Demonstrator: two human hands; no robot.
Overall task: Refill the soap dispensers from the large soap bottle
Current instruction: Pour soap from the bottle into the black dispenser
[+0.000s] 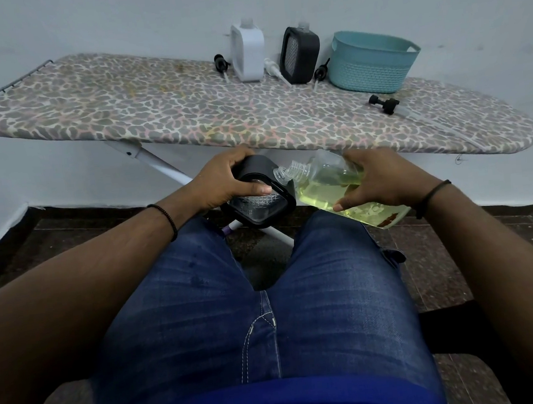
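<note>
Fingers (259, 189) round dispenser (258, 199), board (186, 112) behind

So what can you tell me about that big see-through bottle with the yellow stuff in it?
The large clear plastic bottle of yellow liquid soap has a ribbed, threaded neck with no cap on. It is roughly half full and tipped on its side above the person's lap, mouth to the mouth of the black-framed clear dispenser in the left hand. The right hand grips its body.
</note>
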